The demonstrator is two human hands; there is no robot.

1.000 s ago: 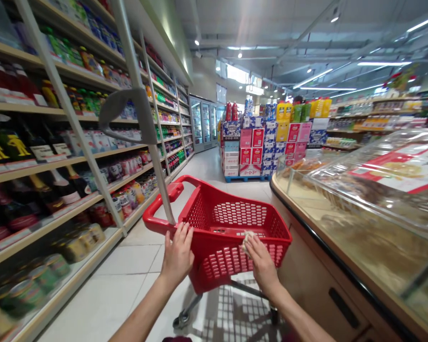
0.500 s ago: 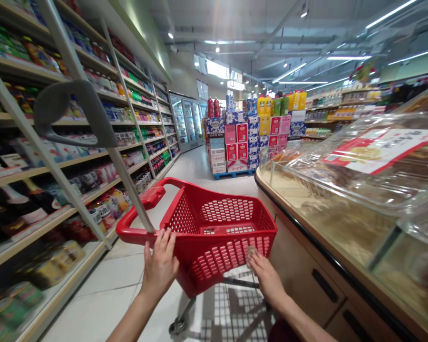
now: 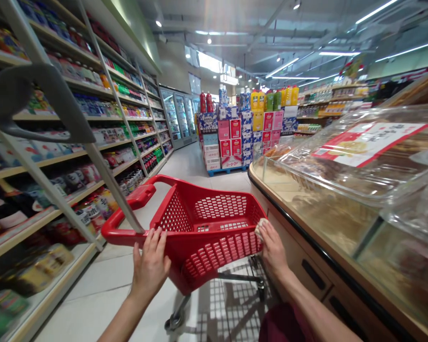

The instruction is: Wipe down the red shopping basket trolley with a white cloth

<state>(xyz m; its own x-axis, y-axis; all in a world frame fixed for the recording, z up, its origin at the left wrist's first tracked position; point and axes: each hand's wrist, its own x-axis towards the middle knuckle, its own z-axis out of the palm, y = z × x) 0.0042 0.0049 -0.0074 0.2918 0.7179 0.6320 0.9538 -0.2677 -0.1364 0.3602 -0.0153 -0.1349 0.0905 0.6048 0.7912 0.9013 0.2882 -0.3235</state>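
Observation:
A red plastic shopping cart [image 3: 214,242] with perforated sides and an empty basket stands in front of me on a wheeled frame. A grey pull handle on a metal bar [image 3: 117,190] rises from its left end. My left hand [image 3: 150,261] is at the near rim beside the foot of the bar, its fingers hooked over the edge and the thumb lower down. My right hand [image 3: 274,249] presses a crumpled pale cloth [image 3: 260,228] against the right corner of the basket, just under the rim. Part of the cloth is hidden under the fingers.
Shelves of drinks and cans [image 3: 92,156] line the left side. On the right is a display counter [image 3: 306,228] with clear plastic food boxes [image 3: 371,147], close to the cart. Ahead are stacked drink cartons [image 3: 231,142] on a blue pallet [image 3: 228,171] and glass-door fridges [image 3: 180,114].
My right hand has moved up with the cloth, from the lower side wall to the corner near the rim. The left hand stays at the rim. The view has shifted slightly right.

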